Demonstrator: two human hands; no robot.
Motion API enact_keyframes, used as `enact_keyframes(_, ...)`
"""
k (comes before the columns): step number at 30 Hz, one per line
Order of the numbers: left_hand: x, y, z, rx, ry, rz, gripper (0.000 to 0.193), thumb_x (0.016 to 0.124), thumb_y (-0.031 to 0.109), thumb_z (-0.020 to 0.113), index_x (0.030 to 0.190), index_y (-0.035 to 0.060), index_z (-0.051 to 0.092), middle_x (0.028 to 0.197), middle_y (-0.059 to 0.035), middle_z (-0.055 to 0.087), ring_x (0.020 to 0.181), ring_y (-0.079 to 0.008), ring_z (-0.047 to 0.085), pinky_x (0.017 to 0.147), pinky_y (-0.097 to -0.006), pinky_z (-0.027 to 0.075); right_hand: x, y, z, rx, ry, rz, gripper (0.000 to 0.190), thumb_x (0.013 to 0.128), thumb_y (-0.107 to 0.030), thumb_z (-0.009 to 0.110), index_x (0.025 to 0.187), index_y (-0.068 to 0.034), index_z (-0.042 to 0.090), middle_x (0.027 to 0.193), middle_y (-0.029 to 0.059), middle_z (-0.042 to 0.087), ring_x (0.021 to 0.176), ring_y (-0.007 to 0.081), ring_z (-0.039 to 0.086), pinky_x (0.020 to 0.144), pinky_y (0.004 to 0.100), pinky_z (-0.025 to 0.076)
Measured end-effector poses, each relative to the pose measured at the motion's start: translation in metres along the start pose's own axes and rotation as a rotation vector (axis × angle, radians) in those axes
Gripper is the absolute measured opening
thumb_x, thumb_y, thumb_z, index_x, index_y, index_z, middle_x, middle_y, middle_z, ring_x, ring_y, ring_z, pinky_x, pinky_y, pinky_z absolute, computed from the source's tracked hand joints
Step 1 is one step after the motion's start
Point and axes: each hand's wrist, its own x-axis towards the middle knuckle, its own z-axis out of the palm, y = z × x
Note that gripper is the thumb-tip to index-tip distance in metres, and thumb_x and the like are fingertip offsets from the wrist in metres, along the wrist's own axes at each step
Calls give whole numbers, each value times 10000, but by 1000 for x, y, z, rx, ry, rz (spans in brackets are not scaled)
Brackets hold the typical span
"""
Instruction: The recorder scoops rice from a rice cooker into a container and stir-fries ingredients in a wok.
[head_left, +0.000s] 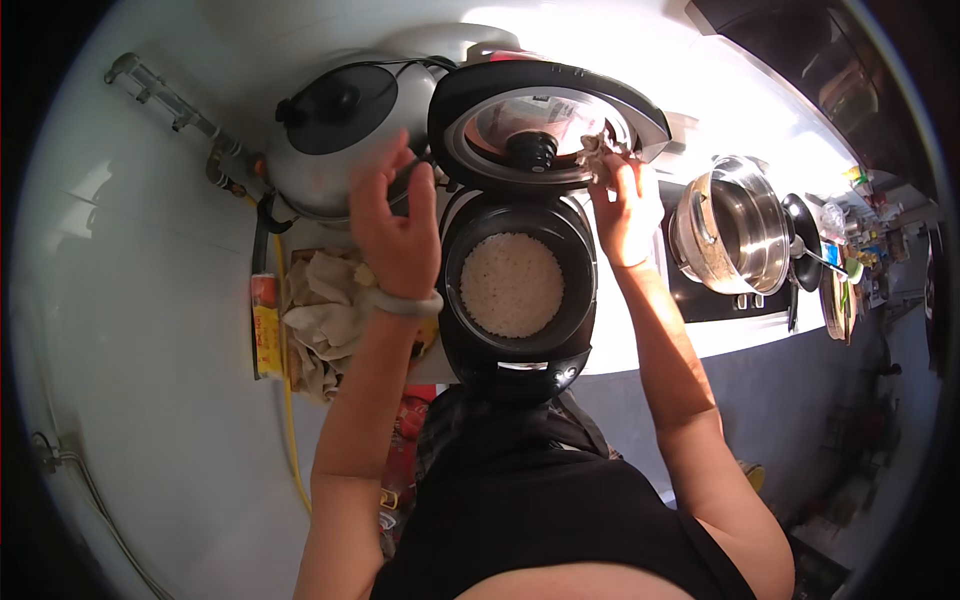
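Note:
A black rice cooker (585, 300) stands in front of me with its lid (457, 82) raised. White rice (512, 285) fills the bottom of its dark inner pot (544, 217). My right hand (626, 210) grips a crumpled cloth or paper wad (596, 154) against the right side of the lid's metal inner plate (517, 116). To the left of the lid, my left hand (401, 232) is lifted with fingers apart, slightly blurred and holding nothing. A dark round valve (532, 150) sits low on the inner plate.
Behind my left hand is a large grey pan with a dark lid (341, 109). Crumpled beige cloths (322, 300) lie below it, beside a yellow hose (287, 405). A steel steamer pot (739, 225) stands on the black hob (697, 296) at right. A wall borders the left side.

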Motion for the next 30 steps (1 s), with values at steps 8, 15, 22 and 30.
enact_keyframes(8,75,-35,2,77,-226,415,359,938,177,609,1274,53,588,1211,-132,629,1139,-281,557,942,-374,449,-3,0,34,-605,-442,-213,433,794,-30,538,1219,56,550,1192,190,526,1095,345,514,903,448,433)
enact_keyframes(15,73,-34,23,9,-354,371,384,940,231,607,1279,53,580,1153,-150,635,1050,-318,594,894,-375,474,-24,-1,86,-370,-327,-20,260,819,-34,551,1074,7,580,1086,169,530,1021,344,544,845,416,471)
enact_keyframes(22,80,-35,25,46,-392,328,387,911,190,640,1275,69,583,1118,-125,641,991,-294,606,849,-365,485,-14,1,68,-353,-182,107,177,807,19,579,979,12,621,1015,193,591,968,365,575,845,435,489)
enact_keyframes(30,84,-40,32,-46,-410,304,417,842,172,694,1237,87,592,1135,-132,642,1044,-323,592,893,-404,492,19,-60,87,-34,175,75,261,767,67,590,1012,-24,588,1014,122,605,894,322,621,732,381,520)
